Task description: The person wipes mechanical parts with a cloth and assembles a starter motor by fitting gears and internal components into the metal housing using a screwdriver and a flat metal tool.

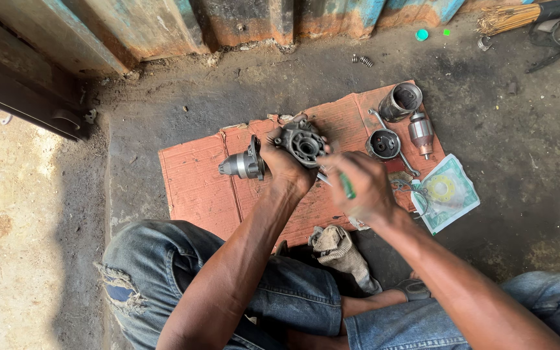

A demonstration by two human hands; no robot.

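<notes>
My left hand (286, 170) grips a grey metal starter-motor housing (303, 144) and holds it over a sheet of red cardboard (202, 188). The housing's round opening faces up. My right hand (358, 185) is closed around a green-handled screwdriver (346, 186), its tip pointing at the housing. A grey motor nose piece (242, 164) lies on the cardboard just left of my left hand.
On the cardboard's right part lie a metal cylinder casing (401, 101), a round end cap (384, 144), an armature (421, 133) and a wrench (409, 167). A clear plastic packet (447, 193) lies at right, a dirty rag (338, 249) near my knees. Tools and a broom sit at top right.
</notes>
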